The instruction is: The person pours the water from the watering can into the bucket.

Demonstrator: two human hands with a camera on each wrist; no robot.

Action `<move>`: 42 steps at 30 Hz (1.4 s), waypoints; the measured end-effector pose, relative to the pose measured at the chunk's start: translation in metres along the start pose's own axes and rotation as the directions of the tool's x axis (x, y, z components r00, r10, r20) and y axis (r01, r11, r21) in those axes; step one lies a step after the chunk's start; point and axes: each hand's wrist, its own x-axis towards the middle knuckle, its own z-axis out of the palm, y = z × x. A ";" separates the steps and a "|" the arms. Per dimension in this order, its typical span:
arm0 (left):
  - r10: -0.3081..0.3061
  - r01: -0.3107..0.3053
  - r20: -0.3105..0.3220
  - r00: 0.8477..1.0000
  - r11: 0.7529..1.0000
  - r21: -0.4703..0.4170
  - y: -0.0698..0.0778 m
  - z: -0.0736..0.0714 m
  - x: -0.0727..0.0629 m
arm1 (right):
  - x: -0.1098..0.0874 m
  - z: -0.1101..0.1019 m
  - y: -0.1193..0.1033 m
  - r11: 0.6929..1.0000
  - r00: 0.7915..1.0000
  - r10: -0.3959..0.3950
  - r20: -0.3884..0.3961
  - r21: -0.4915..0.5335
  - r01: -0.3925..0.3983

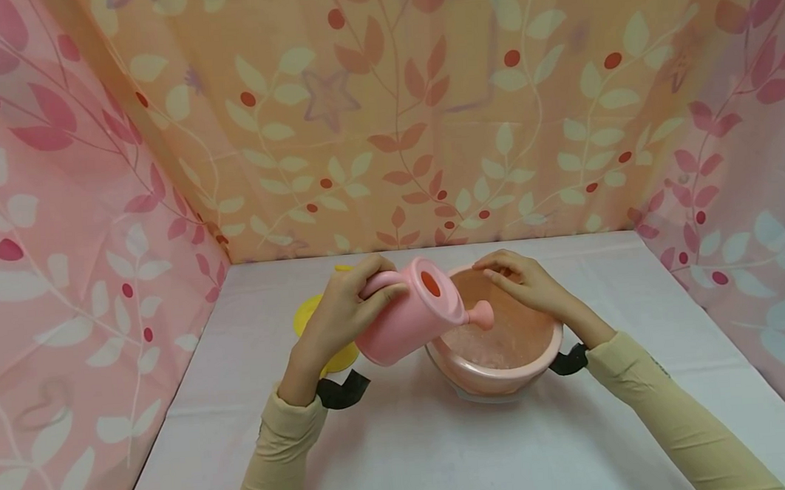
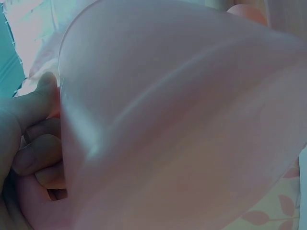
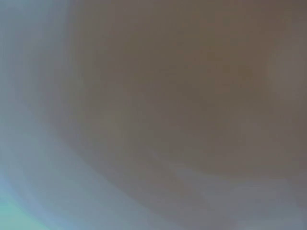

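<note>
My left hand (image 1: 352, 306) grips the handle of a pink watering can (image 1: 397, 326), fingers curled through it. The can is tilted to the right, its sprinkler head (image 1: 480, 314) over a pink basin (image 1: 506, 372). Rippled water shows in the bottom of the basin. In the left wrist view the can's body (image 2: 182, 115) fills most of the picture, with curled fingers (image 2: 41, 153) at its left. My right hand (image 1: 528, 282) holds the basin's far right rim, thumb on the inner side. The right wrist view is a brownish blur.
A yellow thing (image 1: 306, 314) lies on the white tabletop (image 1: 417, 458), partly hidden behind my left hand. Leaf-patterned cloth (image 1: 386, 127) hangs along the back and both sides. Black bands (image 1: 343, 390) stick out at both wrists.
</note>
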 end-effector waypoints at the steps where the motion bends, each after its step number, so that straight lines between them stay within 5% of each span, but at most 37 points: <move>1: -0.001 0.001 0.000 1.000 1.000 0.001 0.000 0.000 0.000 | 0.000 0.000 0.000 1.000 1.000 0.001 0.002 -0.001 -0.001; 8: -0.005 0.005 -0.001 1.000 1.000 0.004 0.000 0.000 0.000 | 0.000 0.000 0.001 1.000 1.000 -0.003 0.004 -0.006 0.003; 15: -0.005 0.005 0.003 1.000 1.000 0.005 -0.001 0.000 0.001 | 0.007 0.008 0.041 1.000 1.000 -0.018 -0.006 -0.004 0.018; 42: 0.003 -0.003 0.007 1.000 1.000 0.007 -0.001 -0.001 0.002 | 0.005 0.007 0.041 1.000 1.000 -0.023 0.000 -0.010 0.023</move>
